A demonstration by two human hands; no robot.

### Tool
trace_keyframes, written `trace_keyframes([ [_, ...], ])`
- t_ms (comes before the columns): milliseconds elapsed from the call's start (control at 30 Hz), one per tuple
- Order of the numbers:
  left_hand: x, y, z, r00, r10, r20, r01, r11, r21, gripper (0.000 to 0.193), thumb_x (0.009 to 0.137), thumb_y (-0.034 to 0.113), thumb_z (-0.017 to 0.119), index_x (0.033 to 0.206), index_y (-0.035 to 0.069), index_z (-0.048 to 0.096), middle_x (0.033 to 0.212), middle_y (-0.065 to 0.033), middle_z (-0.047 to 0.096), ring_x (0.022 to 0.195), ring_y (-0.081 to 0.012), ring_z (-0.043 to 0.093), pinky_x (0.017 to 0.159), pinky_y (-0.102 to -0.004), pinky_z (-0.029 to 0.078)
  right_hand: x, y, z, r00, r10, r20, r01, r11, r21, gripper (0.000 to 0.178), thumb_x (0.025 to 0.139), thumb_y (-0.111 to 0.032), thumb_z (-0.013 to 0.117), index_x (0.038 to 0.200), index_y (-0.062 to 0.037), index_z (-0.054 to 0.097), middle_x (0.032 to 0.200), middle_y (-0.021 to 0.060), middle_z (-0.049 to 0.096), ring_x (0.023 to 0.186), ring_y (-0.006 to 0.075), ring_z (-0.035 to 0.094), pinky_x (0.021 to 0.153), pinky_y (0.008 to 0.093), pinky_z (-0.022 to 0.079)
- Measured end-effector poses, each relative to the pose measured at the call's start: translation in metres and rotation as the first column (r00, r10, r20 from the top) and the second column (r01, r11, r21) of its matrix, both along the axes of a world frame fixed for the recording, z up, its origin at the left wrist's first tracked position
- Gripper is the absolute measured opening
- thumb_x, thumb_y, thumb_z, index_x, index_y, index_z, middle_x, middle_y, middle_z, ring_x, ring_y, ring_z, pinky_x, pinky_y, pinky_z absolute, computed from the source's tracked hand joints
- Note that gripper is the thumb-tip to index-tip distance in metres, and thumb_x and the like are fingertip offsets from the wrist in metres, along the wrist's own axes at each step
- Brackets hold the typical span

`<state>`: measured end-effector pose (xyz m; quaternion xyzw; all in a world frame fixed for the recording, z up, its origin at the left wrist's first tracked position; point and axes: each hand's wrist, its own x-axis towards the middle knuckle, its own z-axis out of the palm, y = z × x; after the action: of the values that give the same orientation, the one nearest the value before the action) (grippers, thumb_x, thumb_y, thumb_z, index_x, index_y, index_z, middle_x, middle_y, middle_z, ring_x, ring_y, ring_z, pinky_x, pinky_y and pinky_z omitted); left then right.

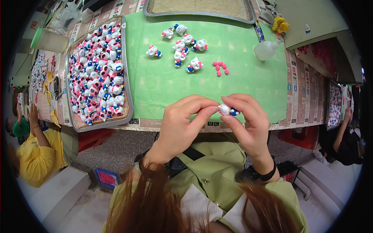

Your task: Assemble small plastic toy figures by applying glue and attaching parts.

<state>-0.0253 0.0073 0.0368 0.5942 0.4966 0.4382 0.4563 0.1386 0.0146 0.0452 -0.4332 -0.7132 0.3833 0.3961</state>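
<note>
A small cat-shaped figurine (224, 110), white with blue and pink parts, is held just above the near edge of the green mat (163, 83). My right hand (251, 123) grips it between thumb and fingers. My left hand (182, 123) is closed in a pinch, thumb and forefinger meeting at the figurine's white head; whatever lies between those fingertips is hidden. Farther up the mat sits a loose group of similar white figurines (180, 46). Beside them, to the right, lie several small pink pieces (219, 71).
A metal tray (126, 73) heaped with figurines stands left of the mat. Another tray (202, 14) crosses the far edge. At the right are a translucent squeeze bottle (264, 51), a blue tube (259, 32) and a yellow cloth (280, 25). Co-workers sit on both sides.
</note>
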Motion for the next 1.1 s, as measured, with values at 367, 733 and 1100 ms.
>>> trace_keyframes([
  [367,0.001,0.0,0.001,0.999,-0.003,-0.054,0.006,0.999,0.046,0.007,0.076,0.004,0.058,0.08,-0.001,0.06,0.071,-0.0086,0.058,0.057,-0.016,0.053,0.051,-0.0253,0.042,0.002,0.002,0.001,0.998,0.032,-0.049,-0.037,0.994,-0.105,0.025,0.071,0.001,0.06,0.096,0.0009,0.058,0.089,0.0113,0.056,0.073,0.0157,0.055,0.062,0.0249,0.045],
  [733,0.007,-0.001,0.003,0.997,0.061,-0.037,-0.06,0.998,0.031,0.005,0.076,0.001,0.055,0.079,-0.002,0.058,0.072,-0.0104,0.057,0.061,-0.0198,0.055,0.054,-0.0279,0.043,0.004,0.002,-0.004,0.99,-0.005,-0.141,-0.021,0.983,-0.184,0.024,0.072,-0.002,0.06,0.096,0.0011,0.058,0.087,0.0105,0.056,0.075,0.0152,0.054,0.065,0.0247,0.043],
  [1100,-0.001,-0.01,-0.008,0.989,0.104,-0.106,-0.065,0.946,0.318,0.04,0.065,0.005,0.067,0.103,0.004,0.055,0.092,-0.0095,0.059,0.081,-0.025,0.056,0.072,-0.0327,0.043,-0.015,-0.002,0.003,0.849,-0.159,-0.504,-0.228,0.75,-0.621,0.027,0.078,-0.001,0.054,0.103,0.004,0.048,0.098,0.0076,0.051,0.088,0.0132,0.052,0.075,0.0234,0.042],
])
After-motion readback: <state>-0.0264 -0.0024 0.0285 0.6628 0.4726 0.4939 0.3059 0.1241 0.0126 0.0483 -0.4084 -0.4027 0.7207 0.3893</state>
